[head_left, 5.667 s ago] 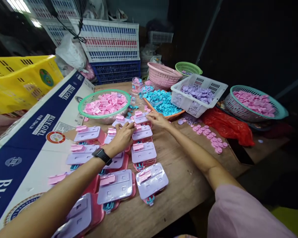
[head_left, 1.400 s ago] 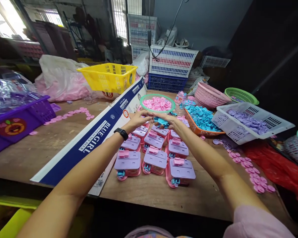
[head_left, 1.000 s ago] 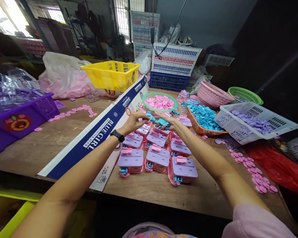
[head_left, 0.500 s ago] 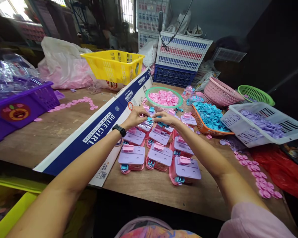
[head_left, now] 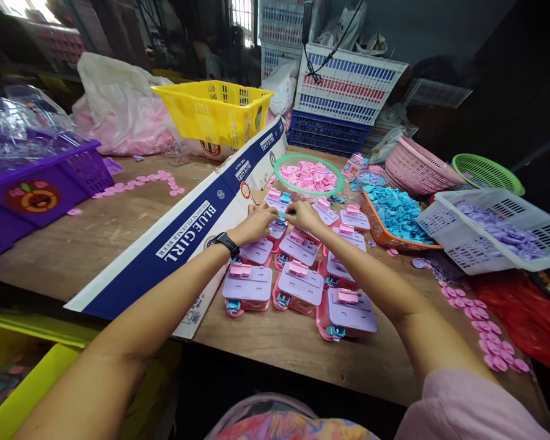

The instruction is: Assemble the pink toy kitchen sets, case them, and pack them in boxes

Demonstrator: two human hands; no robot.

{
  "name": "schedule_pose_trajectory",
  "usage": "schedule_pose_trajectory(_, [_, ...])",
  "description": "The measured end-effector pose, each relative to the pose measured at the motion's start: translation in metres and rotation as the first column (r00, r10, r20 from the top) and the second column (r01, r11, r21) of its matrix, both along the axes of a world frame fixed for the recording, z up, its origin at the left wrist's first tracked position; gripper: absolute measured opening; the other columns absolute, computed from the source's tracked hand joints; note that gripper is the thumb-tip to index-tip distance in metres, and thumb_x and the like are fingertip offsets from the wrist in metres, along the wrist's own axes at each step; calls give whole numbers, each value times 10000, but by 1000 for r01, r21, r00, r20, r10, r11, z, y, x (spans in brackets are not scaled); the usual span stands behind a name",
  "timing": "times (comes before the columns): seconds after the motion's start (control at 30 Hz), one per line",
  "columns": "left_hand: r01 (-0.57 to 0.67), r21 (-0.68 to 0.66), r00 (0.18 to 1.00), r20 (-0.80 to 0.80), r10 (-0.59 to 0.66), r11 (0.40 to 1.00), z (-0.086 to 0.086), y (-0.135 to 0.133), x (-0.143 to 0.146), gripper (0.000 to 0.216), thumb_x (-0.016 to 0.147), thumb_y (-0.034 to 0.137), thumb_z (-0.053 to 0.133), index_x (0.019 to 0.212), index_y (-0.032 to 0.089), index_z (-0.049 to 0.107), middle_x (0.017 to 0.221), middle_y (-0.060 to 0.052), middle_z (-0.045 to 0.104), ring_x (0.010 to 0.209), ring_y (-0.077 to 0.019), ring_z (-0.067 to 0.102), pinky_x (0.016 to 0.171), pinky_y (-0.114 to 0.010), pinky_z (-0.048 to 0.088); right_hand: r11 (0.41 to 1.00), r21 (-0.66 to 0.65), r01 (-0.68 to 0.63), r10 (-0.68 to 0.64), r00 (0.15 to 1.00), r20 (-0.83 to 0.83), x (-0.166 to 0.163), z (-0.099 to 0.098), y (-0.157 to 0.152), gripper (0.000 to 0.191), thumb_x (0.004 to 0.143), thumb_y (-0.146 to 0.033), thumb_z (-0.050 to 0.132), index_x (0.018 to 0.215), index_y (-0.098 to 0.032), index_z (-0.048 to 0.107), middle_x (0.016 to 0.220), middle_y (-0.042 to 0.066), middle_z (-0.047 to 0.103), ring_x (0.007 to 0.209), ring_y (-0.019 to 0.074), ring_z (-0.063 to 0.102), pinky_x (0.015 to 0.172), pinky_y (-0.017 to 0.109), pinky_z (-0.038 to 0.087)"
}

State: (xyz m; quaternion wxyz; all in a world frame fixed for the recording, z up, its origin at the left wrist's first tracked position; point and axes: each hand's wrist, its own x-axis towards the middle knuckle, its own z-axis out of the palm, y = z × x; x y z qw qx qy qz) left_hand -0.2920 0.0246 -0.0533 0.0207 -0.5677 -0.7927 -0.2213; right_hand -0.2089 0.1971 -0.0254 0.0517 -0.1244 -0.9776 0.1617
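My left hand (head_left: 260,221), with a black watch on its wrist, is closed at the fingertips on a small blue plastic clip (head_left: 282,216). From the other side, the curled fingers of my right hand (head_left: 304,215) pinch the same piece. Both hands are over the back rows of small boxes with lilac lids. Nearer to me stand several more of these boxes (head_left: 247,289), each with a pink clip (head_left: 298,267) on top and a blue clip (head_left: 336,332) at its front end. My hands partly hide the box beneath them.
A long printed cardboard strip (head_left: 183,235) borders the boxes on the left. Behind lies a green-rimmed basket (head_left: 341,183) of pink pieces. On the right are an orange basket (head_left: 371,223) of blue pieces and a white basket (head_left: 458,241) of lilac discs. A purple crate (head_left: 41,198) stands left.
The fingers of my right hand have curled in from a straighter pose, and both hands stay at the blue clip. The whole view has shifted slightly.
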Motion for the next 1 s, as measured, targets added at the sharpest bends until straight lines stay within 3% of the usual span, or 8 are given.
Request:
schedule_pose_trajectory(0.13, [38,-58,999,-31,-40,998,-2,2,-1,557,690,-64,482,1048,225,797,1159,-107,742,1181,-342,516,897,-475,306,996,85,-14,11,999,31,8,6,-5,146,907,-195,655,949,-182,794,992,101,778,937,253,697,675,276,421])
schedule_pose_trajectory(0.47, [52,-63,997,-49,-55,997,0,1,-3,570,704,-40,480,1074,259,794,1140,-101,753,1199,-347,497,962,-535,270,994,99,-43,42,999,12,5,2,-3,122,930,-224,673,960,-190,786,1023,83,772,939,246,688,658,274,393])
schedule_pose_trajectory(0.77, [50,-60,999,2,-50,997,-8,6,-9,446,657,-13,526,907,234,800,1129,-106,758,1181,-354,495,977,-559,264,992,109,-61,57,998,36,2,-1,-7,101,901,-208,700,940,-180,788,1009,111,766,932,257,685,698,282,414])
schedule_pose_trajectory(0.87, [33,-41,999,34,-32,999,2,4,-4,351,635,-19,554,785,217,767,1041,-101,772,1156,-355,518,1001,-583,268,996,-6,-90,90,996,7,2,2,2,39,876,-159,733,848,-166,758,908,80,755,890,225,673,710,262,418])
schedule_pose_trajectory(0.93, [-1,9,997,80,0,1000,10,3,4,297,631,-6,574,734,212,747,961,-90,779,1143,-360,548,1020,-595,293,979,-182,-95,81,993,-86,6,6,8,142,917,-214,731,788,-158,717,839,61,732,815,189,649,679,242,422])
schedule_pose_trajectory(1.0, [-50,74,991,127,40,996,17,2,16,264,690,38,582,772,216,759,945,-86,783,1115,-345,591,1017,-565,358,893,-445,-73,-1,987,-163,16,10,11,295,1004,-356,653,790,-157,687,836,68,719,708,158,608,593,229,422])
